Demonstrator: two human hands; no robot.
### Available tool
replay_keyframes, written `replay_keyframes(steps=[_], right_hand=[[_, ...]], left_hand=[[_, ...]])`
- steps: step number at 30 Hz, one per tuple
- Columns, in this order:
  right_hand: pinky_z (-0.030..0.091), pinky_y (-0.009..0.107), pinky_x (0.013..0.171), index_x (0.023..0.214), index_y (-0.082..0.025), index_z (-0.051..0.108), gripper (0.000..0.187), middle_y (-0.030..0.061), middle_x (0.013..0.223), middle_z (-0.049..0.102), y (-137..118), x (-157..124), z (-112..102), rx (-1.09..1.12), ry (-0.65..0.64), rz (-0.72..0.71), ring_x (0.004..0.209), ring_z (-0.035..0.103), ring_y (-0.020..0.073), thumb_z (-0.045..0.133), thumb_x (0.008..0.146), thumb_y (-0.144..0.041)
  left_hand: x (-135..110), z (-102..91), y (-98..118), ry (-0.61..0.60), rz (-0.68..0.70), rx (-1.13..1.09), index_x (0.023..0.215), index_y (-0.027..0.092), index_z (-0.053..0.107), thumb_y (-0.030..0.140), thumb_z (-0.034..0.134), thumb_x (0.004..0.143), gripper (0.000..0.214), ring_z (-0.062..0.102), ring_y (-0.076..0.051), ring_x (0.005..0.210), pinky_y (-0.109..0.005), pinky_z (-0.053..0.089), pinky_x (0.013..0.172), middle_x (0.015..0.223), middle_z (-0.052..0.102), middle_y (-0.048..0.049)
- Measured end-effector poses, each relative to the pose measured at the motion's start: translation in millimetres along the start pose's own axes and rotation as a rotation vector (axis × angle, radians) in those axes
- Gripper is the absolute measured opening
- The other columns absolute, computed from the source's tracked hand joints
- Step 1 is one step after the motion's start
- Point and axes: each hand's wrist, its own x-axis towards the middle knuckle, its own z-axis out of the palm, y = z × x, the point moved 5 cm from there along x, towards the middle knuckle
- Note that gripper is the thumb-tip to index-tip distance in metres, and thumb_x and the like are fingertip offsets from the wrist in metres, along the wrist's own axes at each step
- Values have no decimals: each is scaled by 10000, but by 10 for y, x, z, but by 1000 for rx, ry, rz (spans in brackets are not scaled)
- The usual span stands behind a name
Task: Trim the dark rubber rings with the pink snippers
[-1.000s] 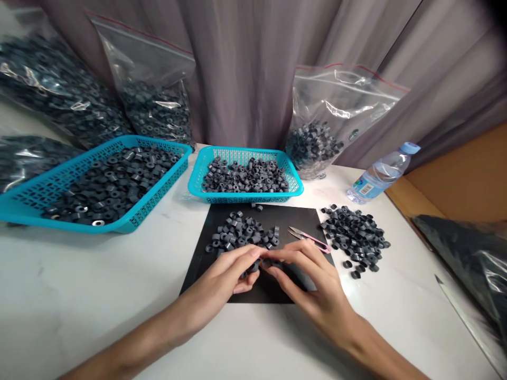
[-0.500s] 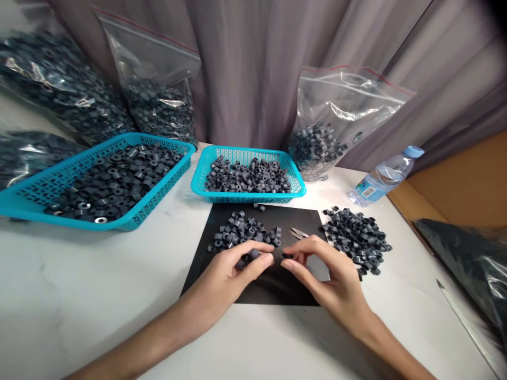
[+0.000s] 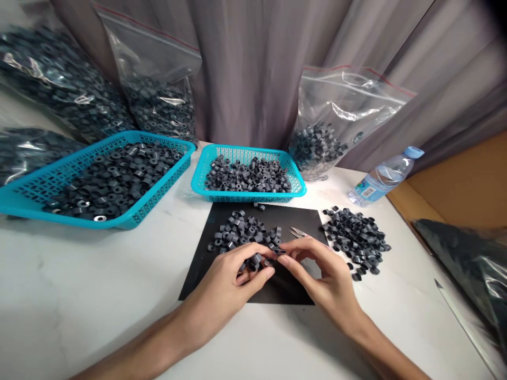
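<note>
Both my hands rest on a black mat [image 3: 206, 279] at the near side of a small heap of dark grey rubber rings [image 3: 241, 235]. My left hand [image 3: 233, 277] curls round several of those rings, fingers bent. My right hand [image 3: 320, 274] pinches a small dark ring between thumb and forefinger, its tips meeting the left hand's. Small snips [image 3: 298, 232] with a pink handle lie on the mat just beyond my right hand, partly hidden by it.
A second heap of rings [image 3: 356, 237] lies right of the mat. Two turquoise baskets, one small [image 3: 295, 184] and one large [image 3: 158, 203], hold rings. Zip bags of rings [image 3: 328, 137] stand at the back. A water bottle [image 3: 380, 179] lies at right.
My hands drew apart half a second ago, and have come together again at the heap's near edge. The right hand has moved slightly left and up.
</note>
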Motion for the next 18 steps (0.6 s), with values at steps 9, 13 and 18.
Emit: replay_keyframes(steps=[9, 13, 18], right_hand=[[474, 311, 757, 1082, -254, 722, 195, 32, 949, 625, -136, 32, 51, -104, -74, -84, 848, 577, 159, 640, 921, -181], [449, 314, 769, 1107, -259, 720, 210, 25, 934, 617, -119, 33, 45, -102, -98, -63, 856, 570, 159, 622, 934, -192], [434, 330, 795, 1140, -275, 707, 227, 17, 930, 620, -101, 36, 47, -98, -142, -41, 839, 561, 159, 611, 944, -215]], left_hand=[[-32, 47, 54, -147, -35, -44, 1213, 222, 604, 459, 580, 894, 398, 449, -120, 682, -223, 382, 598, 798, 548, 36], [-49, 41, 81, -184, -76, -66, 1203, 208, 610, 446, 618, 873, 406, 453, -121, 670, -221, 385, 588, 735, 478, 46], [-94, 27, -83, -50, -170, -283, 1246, 260, 627, 565, 555, 885, 478, 601, -211, 1007, -309, 500, 898, 1137, 637, -51]])
